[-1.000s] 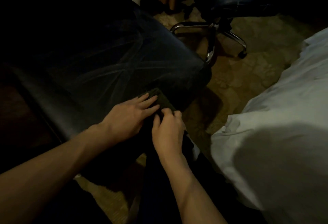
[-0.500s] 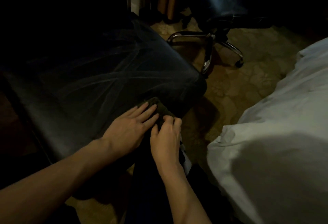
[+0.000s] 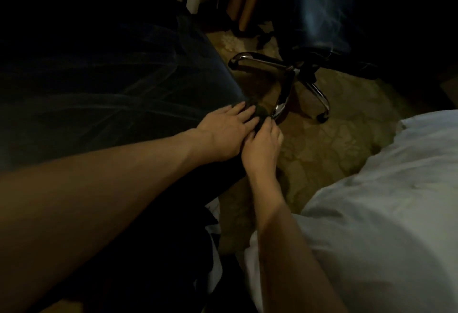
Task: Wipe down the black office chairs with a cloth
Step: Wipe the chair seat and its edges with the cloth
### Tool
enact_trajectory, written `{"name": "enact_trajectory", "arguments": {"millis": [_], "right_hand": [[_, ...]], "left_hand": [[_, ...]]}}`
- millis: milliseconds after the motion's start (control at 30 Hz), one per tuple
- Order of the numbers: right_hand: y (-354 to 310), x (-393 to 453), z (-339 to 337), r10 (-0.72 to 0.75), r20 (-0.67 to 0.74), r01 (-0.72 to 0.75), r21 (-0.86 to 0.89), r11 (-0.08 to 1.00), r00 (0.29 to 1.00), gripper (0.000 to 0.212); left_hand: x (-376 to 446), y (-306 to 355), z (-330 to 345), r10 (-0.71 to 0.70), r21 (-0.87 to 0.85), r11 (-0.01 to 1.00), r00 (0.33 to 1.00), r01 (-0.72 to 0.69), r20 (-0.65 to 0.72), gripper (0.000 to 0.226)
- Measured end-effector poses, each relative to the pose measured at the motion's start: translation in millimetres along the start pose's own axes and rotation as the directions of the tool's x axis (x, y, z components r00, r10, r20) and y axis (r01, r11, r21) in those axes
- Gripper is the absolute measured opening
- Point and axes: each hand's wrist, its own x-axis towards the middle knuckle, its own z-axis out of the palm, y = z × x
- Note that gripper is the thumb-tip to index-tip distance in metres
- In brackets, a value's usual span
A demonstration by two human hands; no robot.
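We had both hands at the front right corner of the near black chair seat, where the dark cloth lay bunched on the very edge of the cushion. Our left hand lay flat, fingers straight and spread, pressing the cloth's near side onto the seat; our right hand sat just beside it, touching it, with fingertips curled in and pinching the cloth's edge. The room was dim, so how the cloth was folded we could not tell. Pale streaks showed across the seat's surface, which we judged to be wiping marks, with this corner the part in hand. To do it well, we thought the cloth should be gathered into a flat pad under the left palm, then drawn along the rim in overlapping strokes and wrapped over the edge. A second black chair stood beyond on its chrome base, near the white bedding.
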Motion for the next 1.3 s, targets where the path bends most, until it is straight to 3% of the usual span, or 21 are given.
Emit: {"name": "enact_trajectory", "arguments": {"millis": [233, 433, 633, 767, 933, 1100, 1200, 1300], "right_hand": [[0, -7, 3, -0.039, 0.060, 0.046, -0.105, 0.993, 0.997, 0.053], [-18, -67, 18, -0.128, 0.045, 0.135, -0.208, 0.969, 0.991, 0.058], [-55, -135, 28, -0.226, 0.124, 0.251, -0.251, 0.935, 0.966, 0.062], [-73, -180, 35, -0.344, 0.172, 0.377, -0.220, 0.900, 0.923, 0.058], [-89, -223, 57, -0.479, 0.227, 0.527, -0.256, 0.810, 0.848, 0.060], [-102, -253, 68, -0.604, 0.322, 0.682, -0.259, 0.684, 0.729, 0.061], [-107, -265, 68, -0.645, 0.340, 0.727, -0.259, 0.636, 0.685, 0.063], [-110, -269, 67, -0.681, 0.323, 0.753, -0.257, 0.605, 0.657, 0.066]], "left_hand": [[-9, 1, -2, -0.024, -0.054, 0.998, 0.998, 0.021, -0.053, 0.056], [-85, 9, -3, -0.147, -0.073, 0.987, 0.986, 0.141, -0.081, 0.056], [-175, 7, 1, -0.291, -0.107, 0.953, 0.955, 0.283, -0.064, 0.060], [-232, 10, 6, -0.397, -0.086, 0.916, 0.915, 0.391, -0.070, 0.068], [-289, 21, 17, -0.579, -0.158, 0.809, 0.814, 0.566, -0.045, 0.079], [-327, 34, 17, -0.702, -0.238, 0.687, 0.711, 0.687, 0.028, 0.091], [-344, 40, 15, -0.697, -0.209, 0.698, 0.716, 0.685, 0.022, 0.076], [-350, 39, 11, -0.742, -0.178, 0.655, 0.669, 0.734, 0.028, 0.069]]}}
